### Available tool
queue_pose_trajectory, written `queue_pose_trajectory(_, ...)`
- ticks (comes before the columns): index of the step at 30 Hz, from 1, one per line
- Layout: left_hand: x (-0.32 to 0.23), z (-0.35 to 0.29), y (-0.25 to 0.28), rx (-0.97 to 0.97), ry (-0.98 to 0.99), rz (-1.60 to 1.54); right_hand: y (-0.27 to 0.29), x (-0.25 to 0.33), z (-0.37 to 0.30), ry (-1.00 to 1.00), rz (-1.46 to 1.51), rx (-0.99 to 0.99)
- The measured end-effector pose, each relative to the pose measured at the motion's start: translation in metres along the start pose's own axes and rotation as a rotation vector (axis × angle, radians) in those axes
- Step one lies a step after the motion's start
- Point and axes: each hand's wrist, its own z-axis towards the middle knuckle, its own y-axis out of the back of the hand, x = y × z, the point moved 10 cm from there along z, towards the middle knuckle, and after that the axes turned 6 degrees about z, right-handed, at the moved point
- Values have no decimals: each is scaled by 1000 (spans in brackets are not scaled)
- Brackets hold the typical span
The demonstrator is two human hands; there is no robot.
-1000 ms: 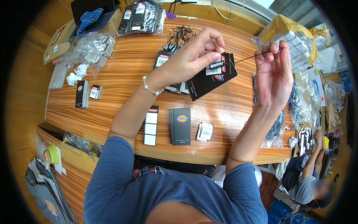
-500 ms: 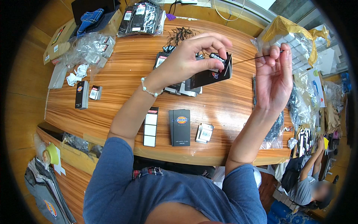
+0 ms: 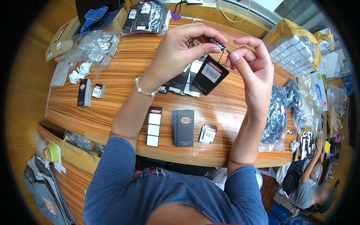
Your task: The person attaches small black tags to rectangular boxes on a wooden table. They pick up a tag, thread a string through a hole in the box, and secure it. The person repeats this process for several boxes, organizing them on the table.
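Note:
Above the table, my left hand (image 3: 176, 48) is closed, pinching a small black plastic string seal (image 3: 216, 43) between thumb and fingertips. From it a black hang tag (image 3: 202, 83) with a white barcode label dangles on a thin black cord (image 3: 221, 57), tilted, label side showing. My right hand (image 3: 255, 65) is closed on the cord's end, close beside the left fingertips. Beneath my hands lies a pile of similar hang tags (image 3: 182, 80), partly hidden. Nearer me are a long tag with white panels (image 3: 154, 128), a stack of dark tags (image 3: 184, 131) and small white cards (image 3: 208, 134).
On the left stand a stack of dark tags (image 3: 83, 93), small cards (image 3: 98, 90), crumpled paper (image 3: 80, 73) and plastic bags (image 3: 88, 50). Bagged tags (image 3: 146, 18) lie at the back. On the right are wrapped white boxes (image 3: 290, 48) and bagged dark goods (image 3: 273, 116). A person (image 3: 311, 191) works beyond.
My right hand has come left to my left fingers, and the taut cord has gone slack. The hang tag has swung to show its label side. My left hand has moved slightly up and left.

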Motion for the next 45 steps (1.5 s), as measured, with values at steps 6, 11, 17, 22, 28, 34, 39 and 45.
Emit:
queue_pose_trajectory(6, -3, -1, -2, 45, 29, 15, -1, -3, 1, 4, 1, -8)
queue_pose_trajectory(11, -2, -1, -1, 13, 51, -42, 1, 1, -1, 40, -2, -21)
queue_pose_trajectory(17, 2, -3, -3, 43, 61, -7, -5, -7, 0, 16, 35, 10)
queue_pose_trajectory(22, 3, -3, -4, 66, 74, -1, -5, -8, 1, -20, 48, 16)
queue_pose_trajectory(28, 4, -2, 0, 32, 85, -112, 0, -6, 1, -15, 61, 24)
queue_pose_trajectory(34, 6, -3, -1, 33, 97, -115, -1, -11, 2, -28, 72, 37)
queue_pose_trajectory(39, 6, -3, -2, 43, 86, -85, -1, -15, 4, -38, 95, 60)
queue_pose_trajectory(45, 0, -3, -5, 107, 63, -52, -7, -17, 3, -43, 107, 72)
